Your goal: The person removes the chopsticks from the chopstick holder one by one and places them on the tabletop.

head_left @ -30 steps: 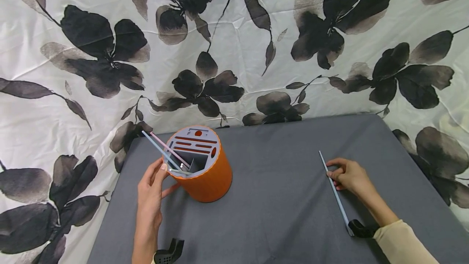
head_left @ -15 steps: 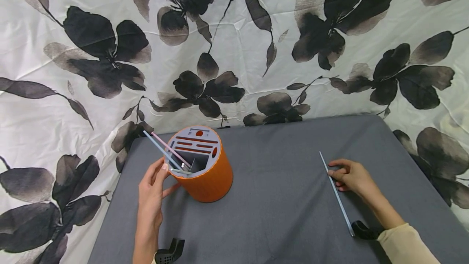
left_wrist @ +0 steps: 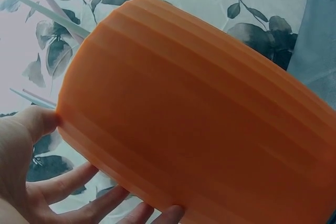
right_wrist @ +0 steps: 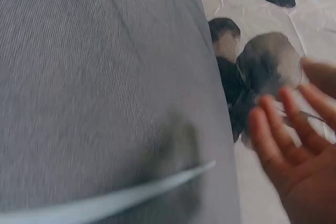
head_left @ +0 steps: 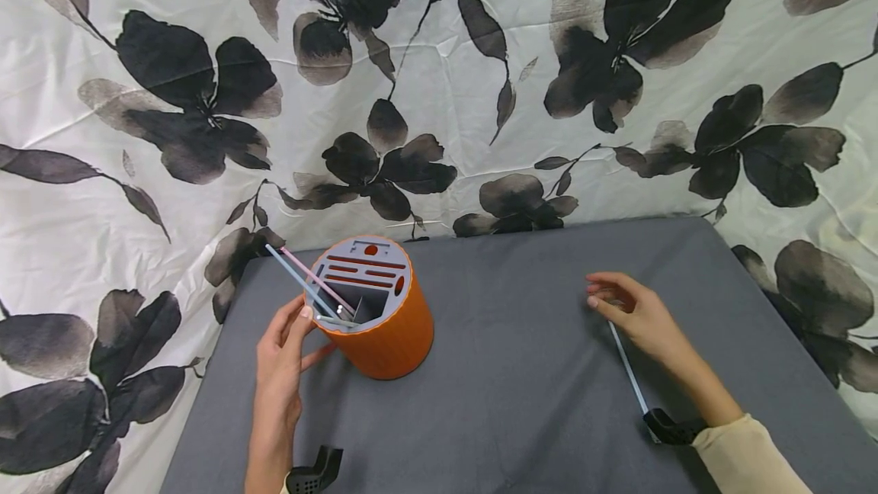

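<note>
My left hand (head_left: 277, 364) steadies an orange round desk organizer (head_left: 398, 341) with a grey slotted top. In the left wrist view its thumb is at the rim and its fingers lie along the organizer's ribbed wall (left_wrist: 184, 103). A light-blue stick (head_left: 291, 269) and a pink stick (head_left: 309, 273) lean out of the organizer's open compartment. On the right, another thin light-blue stick (head_left: 627, 364) lies on the table. My right hand (head_left: 638, 319) is over its far end, hiding it in the head view. The right wrist view shows that hand (right_wrist: 302, 166) apart from the stick (right_wrist: 136, 195), fingers loosely extended.
A grey cloth covers the table (head_left: 507, 364). White fabric with dark flowers (head_left: 453, 82) hangs behind and beside it. Black wrist devices (head_left: 315, 471) are worn on both wrists. The table's right edge runs beyond my right hand.
My right hand has moved from beside the stick to above its far end, and its fingers have straightened. The left hand and organizer have stayed put.
</note>
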`<action>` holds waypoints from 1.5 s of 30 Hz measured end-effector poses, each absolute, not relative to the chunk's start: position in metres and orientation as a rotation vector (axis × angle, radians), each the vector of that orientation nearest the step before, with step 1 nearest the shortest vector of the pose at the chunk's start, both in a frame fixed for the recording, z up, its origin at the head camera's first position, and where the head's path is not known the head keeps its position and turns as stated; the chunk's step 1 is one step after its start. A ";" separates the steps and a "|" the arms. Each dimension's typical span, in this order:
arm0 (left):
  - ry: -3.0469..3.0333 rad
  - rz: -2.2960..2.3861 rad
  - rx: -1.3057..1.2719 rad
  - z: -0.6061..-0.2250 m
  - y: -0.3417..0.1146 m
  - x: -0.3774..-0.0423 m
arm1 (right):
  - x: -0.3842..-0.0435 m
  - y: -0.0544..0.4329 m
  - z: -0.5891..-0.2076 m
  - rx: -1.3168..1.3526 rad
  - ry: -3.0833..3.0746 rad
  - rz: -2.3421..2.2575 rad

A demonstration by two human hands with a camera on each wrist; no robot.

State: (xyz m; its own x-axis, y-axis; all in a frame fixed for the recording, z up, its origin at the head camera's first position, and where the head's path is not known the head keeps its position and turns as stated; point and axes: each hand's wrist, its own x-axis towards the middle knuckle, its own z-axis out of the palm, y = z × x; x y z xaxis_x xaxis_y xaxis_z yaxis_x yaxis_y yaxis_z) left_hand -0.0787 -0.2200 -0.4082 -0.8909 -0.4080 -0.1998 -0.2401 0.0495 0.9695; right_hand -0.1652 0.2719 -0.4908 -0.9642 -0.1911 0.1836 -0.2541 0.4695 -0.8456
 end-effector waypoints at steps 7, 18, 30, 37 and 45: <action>-2.176 -1.980 0.692 -0.408 -0.222 -0.079 | -0.164 0.231 -0.476 0.550 -2.602 1.522; -2.174 -1.985 0.701 -0.410 -0.223 -0.079 | -0.163 0.153 -0.448 0.886 -2.394 1.507; -2.177 -1.955 0.709 -0.408 -0.219 -0.079 | -0.166 0.087 -0.415 1.206 -2.166 1.676; -2.168 -1.962 0.715 -0.411 -0.219 -0.079 | -0.168 0.056 -0.398 1.393 -2.069 1.658; -2.156 -1.980 0.680 -0.411 -0.219 -0.077 | -0.171 0.024 -0.381 1.597 -2.065 1.411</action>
State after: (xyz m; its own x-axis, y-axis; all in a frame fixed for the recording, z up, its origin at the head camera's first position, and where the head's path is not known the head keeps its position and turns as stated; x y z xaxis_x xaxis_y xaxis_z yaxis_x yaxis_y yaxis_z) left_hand -0.0770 -0.2192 -0.4112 -0.8888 -0.4127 -0.1994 -0.2337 0.0340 0.9717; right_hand -0.1711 0.0241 -0.3812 -0.4101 -0.6608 0.6286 -0.8258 -0.0234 -0.5634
